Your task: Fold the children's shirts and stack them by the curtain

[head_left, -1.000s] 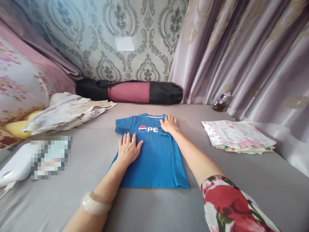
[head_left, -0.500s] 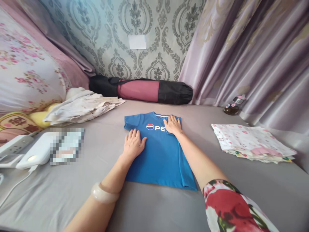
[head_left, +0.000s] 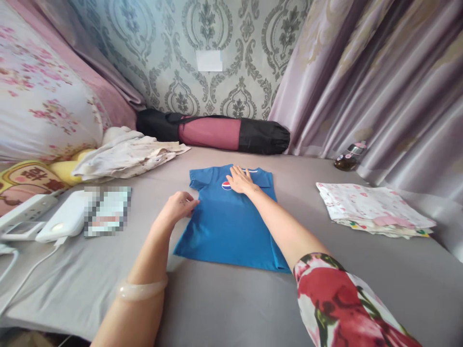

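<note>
A blue short-sleeved T-shirt (head_left: 227, 231) lies front up, with its collar pointing away from me. Its right side is folded inward, the right sleeve doubled over near the shoulder. My right hand (head_left: 241, 180) rests flat on the chest below the collar, fingers stretched out, covering the lettering beside the round logo. At the left side edge, under the left sleeve, my left hand (head_left: 181, 206) has its fingers curled and the thumb against the cloth. It pinches that edge, though the fingertips are partly hidden.
Folded patterned cloths (head_left: 372, 207) lie in a stack to the right, with a bottle (head_left: 349, 156) behind them. A long rolled bag (head_left: 213, 132) lies along the wall. At left are crumpled clothes (head_left: 126, 156), a white power bank (head_left: 68, 217) with a cable and a power strip (head_left: 27, 212).
My left hand has slid from the shirt's front to its left edge and curled its fingers. My right hand has moved left from the folded sleeve onto the chest. The view has turned left.
</note>
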The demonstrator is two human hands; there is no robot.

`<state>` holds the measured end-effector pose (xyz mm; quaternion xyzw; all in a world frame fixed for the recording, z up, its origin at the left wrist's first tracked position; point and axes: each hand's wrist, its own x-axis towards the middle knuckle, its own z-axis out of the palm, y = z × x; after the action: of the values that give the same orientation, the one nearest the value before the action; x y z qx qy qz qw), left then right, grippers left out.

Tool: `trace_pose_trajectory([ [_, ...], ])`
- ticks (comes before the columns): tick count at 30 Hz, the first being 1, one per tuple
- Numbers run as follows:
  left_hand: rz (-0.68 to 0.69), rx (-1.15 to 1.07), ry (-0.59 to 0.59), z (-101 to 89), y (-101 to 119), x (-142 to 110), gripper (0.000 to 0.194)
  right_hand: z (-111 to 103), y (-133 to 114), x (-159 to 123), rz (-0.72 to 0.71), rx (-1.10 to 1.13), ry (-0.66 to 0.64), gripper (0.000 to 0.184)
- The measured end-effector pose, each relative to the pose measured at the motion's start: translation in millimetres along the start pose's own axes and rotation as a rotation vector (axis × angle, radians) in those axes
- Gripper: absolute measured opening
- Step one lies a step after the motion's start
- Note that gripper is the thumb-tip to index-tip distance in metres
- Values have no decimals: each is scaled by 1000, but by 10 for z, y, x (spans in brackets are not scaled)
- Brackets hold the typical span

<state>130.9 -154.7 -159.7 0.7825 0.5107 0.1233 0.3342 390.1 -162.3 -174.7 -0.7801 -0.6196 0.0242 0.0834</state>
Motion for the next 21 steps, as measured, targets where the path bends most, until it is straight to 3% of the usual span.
trace_pose_trajectory([
  [4,-55,-127,-77,-1,-22,-13,29,81,-160,187,54,20,-53,66],
  [9,-91,-131,-175,-5,-41,-1,40,206,-161,339,118,9,-36,66],
  [14,-63,-118,-242,-47,-31,-32,45,151,-252,352,154,-51,-30,61],
  [18,-50,-118,-270,-71,-30,-54,48,2,-592,324,51,-79,128,46],
  [21,-46,-135,-279,-73,-39,-59,48,-98,-948,315,22,53,-14,44],
])
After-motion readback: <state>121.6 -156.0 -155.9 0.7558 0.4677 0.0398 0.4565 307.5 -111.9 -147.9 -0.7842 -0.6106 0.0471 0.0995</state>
